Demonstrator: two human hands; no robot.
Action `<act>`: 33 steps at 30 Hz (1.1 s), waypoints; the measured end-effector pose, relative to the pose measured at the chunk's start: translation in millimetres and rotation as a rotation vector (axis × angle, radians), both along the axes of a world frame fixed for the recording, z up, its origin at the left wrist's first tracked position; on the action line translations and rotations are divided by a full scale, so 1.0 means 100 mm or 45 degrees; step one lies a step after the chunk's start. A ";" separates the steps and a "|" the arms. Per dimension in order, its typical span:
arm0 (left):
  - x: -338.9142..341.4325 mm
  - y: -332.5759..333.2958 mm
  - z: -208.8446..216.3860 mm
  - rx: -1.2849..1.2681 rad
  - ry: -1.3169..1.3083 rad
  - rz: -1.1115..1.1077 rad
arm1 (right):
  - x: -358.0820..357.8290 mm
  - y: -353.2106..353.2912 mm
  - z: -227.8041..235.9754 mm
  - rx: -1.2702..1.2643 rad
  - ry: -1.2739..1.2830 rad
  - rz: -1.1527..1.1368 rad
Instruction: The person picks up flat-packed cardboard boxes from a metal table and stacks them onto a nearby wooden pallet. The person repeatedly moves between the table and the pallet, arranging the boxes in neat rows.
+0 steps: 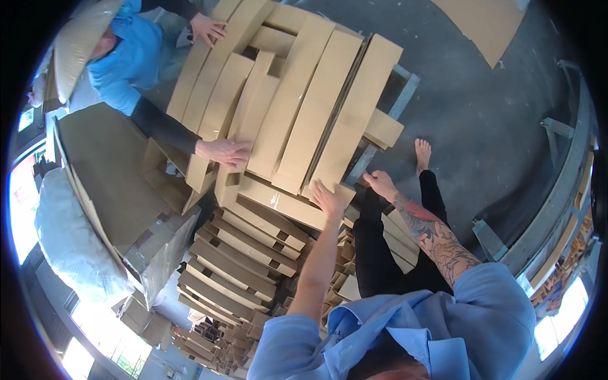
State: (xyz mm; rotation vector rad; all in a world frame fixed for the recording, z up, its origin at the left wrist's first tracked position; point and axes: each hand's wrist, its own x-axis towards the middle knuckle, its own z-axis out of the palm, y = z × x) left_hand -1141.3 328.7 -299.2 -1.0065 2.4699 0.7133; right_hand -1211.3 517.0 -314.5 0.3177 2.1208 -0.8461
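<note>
"Cardboard, stiff, probably light — where's your long box (358,107)?"

"Along the right edge of the stack (288,101). Your left hand (328,200) lies spread over its near end, unclenched — take both side walls there. Your right hand (381,185) curls near the metal rail (360,164); can't tell its grip."

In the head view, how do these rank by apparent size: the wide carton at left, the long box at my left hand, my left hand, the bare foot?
1. Carton
2. Long box
3. Left hand
4. Foot

Apparent size only; distances differ.
</note>
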 end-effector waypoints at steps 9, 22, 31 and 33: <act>1.01 0.44 1.25 0.019 -0.201 0.091 | 0.90 1.93 1.27 0.378 0.421 -0.163; 0.41 2.13 1.65 0.246 -0.052 -0.349 | 2.86 4.72 2.28 0.259 0.491 -1.328; 0.18 3.98 1.88 0.439 -0.168 -0.657 | 4.31 5.61 2.16 0.284 0.264 -2.096; -0.05 4.42 1.83 0.401 -0.208 -0.798 | 4.53 5.63 2.06 0.276 0.126 -2.146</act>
